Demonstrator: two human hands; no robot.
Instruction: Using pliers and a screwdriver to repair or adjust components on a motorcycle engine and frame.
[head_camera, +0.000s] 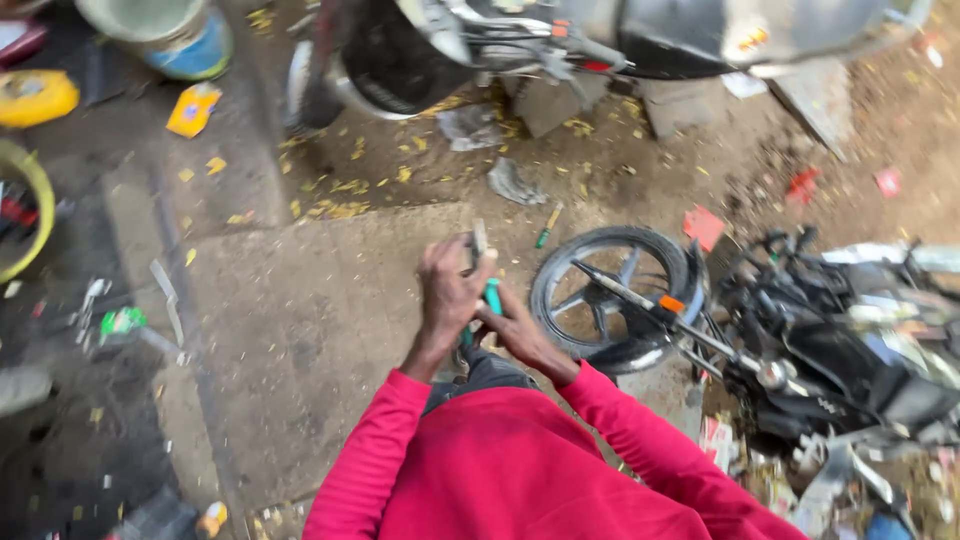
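Both my hands meet in front of my chest, above a concrete slab. My left hand is closed around a small metal part whose tip sticks up past my fingers. My right hand grips a green-handled tool, a screwdriver or pliers, pressed against that part. Red sleeves cover both my arms. The image is blurred, so the metal part's exact kind is unclear.
A motorcycle lies on its side at the right, its front wheel close to my right hand. Another motorcycle stands at the top. A green screwdriver lies on the ground. A bucket and yellow tub sit at the left.
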